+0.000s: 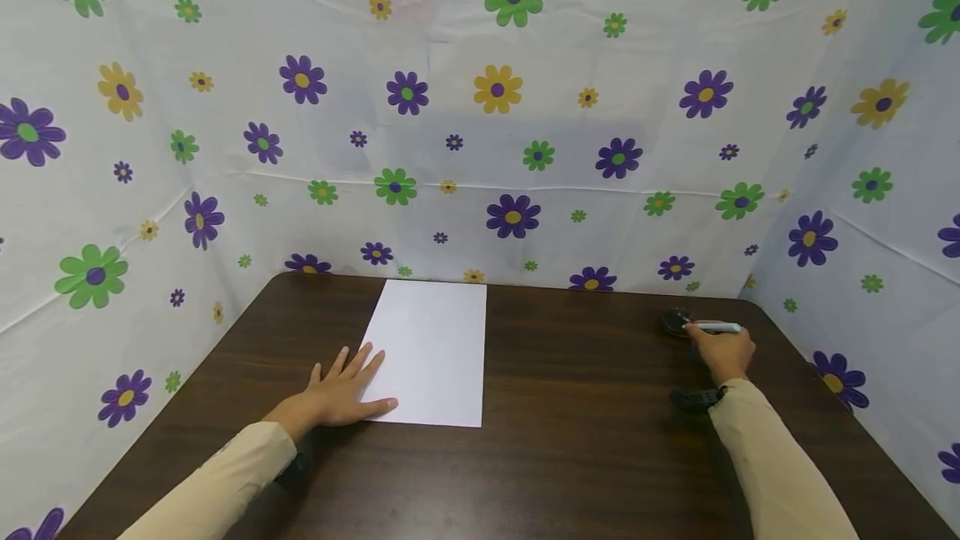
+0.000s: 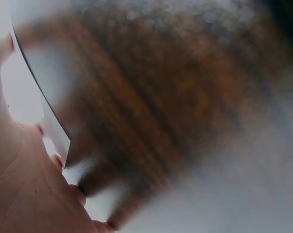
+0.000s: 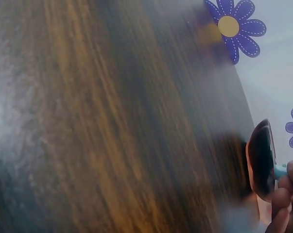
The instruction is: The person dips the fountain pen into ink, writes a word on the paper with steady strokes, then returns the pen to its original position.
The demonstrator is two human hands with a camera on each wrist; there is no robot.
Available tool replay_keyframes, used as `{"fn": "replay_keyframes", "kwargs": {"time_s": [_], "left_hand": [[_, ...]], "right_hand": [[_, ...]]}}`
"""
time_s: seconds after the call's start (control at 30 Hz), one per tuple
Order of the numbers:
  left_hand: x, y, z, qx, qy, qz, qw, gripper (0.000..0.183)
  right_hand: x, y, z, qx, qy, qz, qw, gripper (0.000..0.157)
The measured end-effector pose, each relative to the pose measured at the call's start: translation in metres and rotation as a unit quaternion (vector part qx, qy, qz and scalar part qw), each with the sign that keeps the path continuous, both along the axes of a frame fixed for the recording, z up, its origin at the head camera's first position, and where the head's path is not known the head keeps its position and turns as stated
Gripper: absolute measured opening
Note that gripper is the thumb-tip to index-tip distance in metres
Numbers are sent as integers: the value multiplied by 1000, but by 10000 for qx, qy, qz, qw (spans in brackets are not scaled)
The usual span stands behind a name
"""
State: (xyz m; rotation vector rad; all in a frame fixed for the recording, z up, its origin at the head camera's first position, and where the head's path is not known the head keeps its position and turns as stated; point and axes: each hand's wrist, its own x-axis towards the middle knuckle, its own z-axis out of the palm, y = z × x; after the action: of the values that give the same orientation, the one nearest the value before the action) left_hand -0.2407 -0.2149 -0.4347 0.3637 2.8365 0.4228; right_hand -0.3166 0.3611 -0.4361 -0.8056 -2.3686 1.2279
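A blank white sheet of paper point(image 1: 438, 340) lies on the dark wooden table, left of the middle. My left hand point(image 1: 339, 394) rests spread over its left edge, palm down, thumb pointing right. The left wrist view shows the palm and the paper's corner point(image 2: 56, 133). On the far right, my right hand point(image 1: 723, 352) pinches a pale, slim pen point(image 1: 717, 327). Just beyond its fingers sits a dark, rounded object like a computer mouse point(image 1: 674, 322), also at the right of the right wrist view. Whether the fingers touch it, I cannot tell.
The brown table point(image 1: 577, 390) has rounded far corners. White cloth point(image 1: 450, 40) printed with flowers rises behind it and along both sides. A dark band point(image 1: 696, 400) circles the right wrist below the hand.
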Motion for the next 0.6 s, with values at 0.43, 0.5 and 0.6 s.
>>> {"fn": "replay_keyframes", "kwargs": {"time_s": [0.43, 0.5, 0.6], "left_hand": [[-1, 1, -2, -4, 14, -9, 10000, 95], [-2, 1, -2, -1, 8, -5, 10000, 95], [-1, 0, -2, -7, 15, -4, 10000, 95]], "right_hand": [[-6, -2, 3, 61, -80, -72, 9999, 57], [-6, -2, 4, 84, -119, -105, 9998, 58], [-7, -2, 4, 122, -130, -158, 9997, 62]]}}
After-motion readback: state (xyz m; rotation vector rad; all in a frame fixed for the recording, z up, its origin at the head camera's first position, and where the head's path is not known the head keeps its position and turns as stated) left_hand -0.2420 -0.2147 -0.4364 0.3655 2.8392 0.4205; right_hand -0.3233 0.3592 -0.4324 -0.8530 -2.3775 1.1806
